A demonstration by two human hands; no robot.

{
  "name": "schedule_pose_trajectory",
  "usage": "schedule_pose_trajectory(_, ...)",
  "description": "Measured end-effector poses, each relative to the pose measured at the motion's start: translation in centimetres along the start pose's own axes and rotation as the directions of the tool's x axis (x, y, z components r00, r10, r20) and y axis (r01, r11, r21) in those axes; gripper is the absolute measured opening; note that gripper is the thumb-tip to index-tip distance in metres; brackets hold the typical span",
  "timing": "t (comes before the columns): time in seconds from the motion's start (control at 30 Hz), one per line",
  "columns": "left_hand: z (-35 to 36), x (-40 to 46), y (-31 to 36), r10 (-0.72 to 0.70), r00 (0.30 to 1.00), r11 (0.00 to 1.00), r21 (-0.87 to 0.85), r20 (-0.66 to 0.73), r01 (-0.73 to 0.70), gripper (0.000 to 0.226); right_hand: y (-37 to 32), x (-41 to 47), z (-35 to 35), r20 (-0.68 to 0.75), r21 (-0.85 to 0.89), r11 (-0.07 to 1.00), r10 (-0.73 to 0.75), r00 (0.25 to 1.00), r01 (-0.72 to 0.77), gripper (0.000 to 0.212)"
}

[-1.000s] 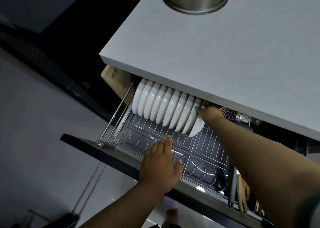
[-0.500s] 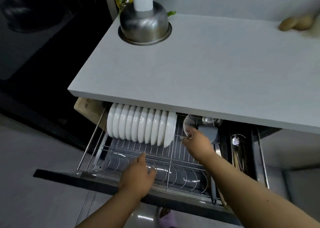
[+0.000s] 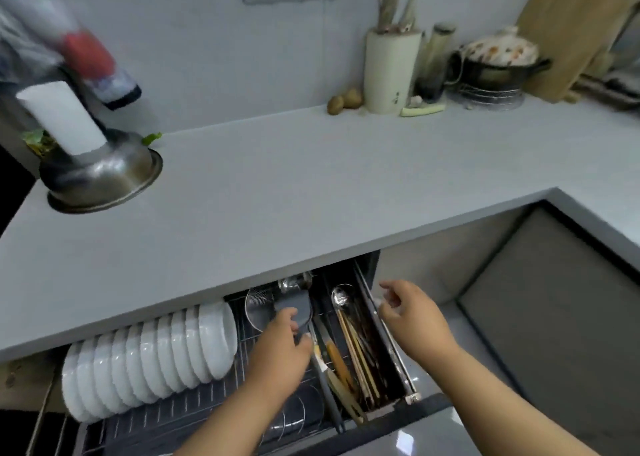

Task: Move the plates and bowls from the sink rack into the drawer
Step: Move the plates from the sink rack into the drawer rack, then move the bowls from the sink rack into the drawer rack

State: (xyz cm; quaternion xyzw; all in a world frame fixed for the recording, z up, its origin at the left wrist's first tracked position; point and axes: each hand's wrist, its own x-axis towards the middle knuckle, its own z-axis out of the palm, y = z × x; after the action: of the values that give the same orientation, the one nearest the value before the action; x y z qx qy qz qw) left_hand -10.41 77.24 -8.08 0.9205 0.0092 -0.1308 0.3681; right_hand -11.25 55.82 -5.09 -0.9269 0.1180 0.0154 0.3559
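- Since the earlier frames, both hands have left the row of plates: my right hand (image 3: pixel 412 320) has come off the last plate and now hangs beyond the drawer's right rail, and my left hand (image 3: pixel 278 348) has shifted from the front wire to the middle of the drawer (image 3: pixel 391 334).
- White plates (image 3: pixel 149 358) stand on edge in a close row in the drawer's left wire rack, under the counter (image 3: pixel 311 196); the newest looks seated at the row's right end.
- Left hand: fingers curled down over the grey spatula (image 3: pixel 294 308) beside the rack; whether they grip it I cannot tell.
- Right hand: fingers loosely bent, holding nothing.
- Judgement: this plate is stowed; I am free to fetch the next piece. The sink rack is not in view.
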Motion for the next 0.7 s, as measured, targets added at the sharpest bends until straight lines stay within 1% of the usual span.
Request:
schedule_pose_trajectory(0.13,4.5,0.6,6.7,0.120,0.989,0.992,0.026,0.090,-0.122,0.048,5.3,-1.3,-5.9,-0.089,0.048,0.996,0.084,0.993,-0.080,0.035)
schedule_pose_trajectory(0.27,9.1,1.2,12.5,0.216,0.966,0.973,0.056,0.142,-0.225,0.048,11.0,-2.7,-11.3,-0.182,0.065,0.986,0.164,0.970,-0.154,0.033)
schedule_pose_trajectory(0.37,12.9,1.3,16.8,0.263,0.947,0.957,0.078,0.184,-0.281,0.047,15.4,-3.7,-15.6,-0.252,0.104,0.972,0.229,0.940,-0.209,0.030)
schedule_pose_trajectory(0.5,18.1,1.4,22.6,0.311,0.919,0.931,0.115,0.242,-0.346,0.047,20.6,-4.8,-21.7,-0.357,0.162,0.959,0.278,0.892,-0.234,0.027)
schedule_pose_trajectory(0.7,25.3,1.4,31.4,0.404,0.871,0.892,0.090,0.279,-0.443,0.044,27.4,-6.2,-29.2,-0.483,0.213,0.940,0.338,0.807,-0.266,0.024)
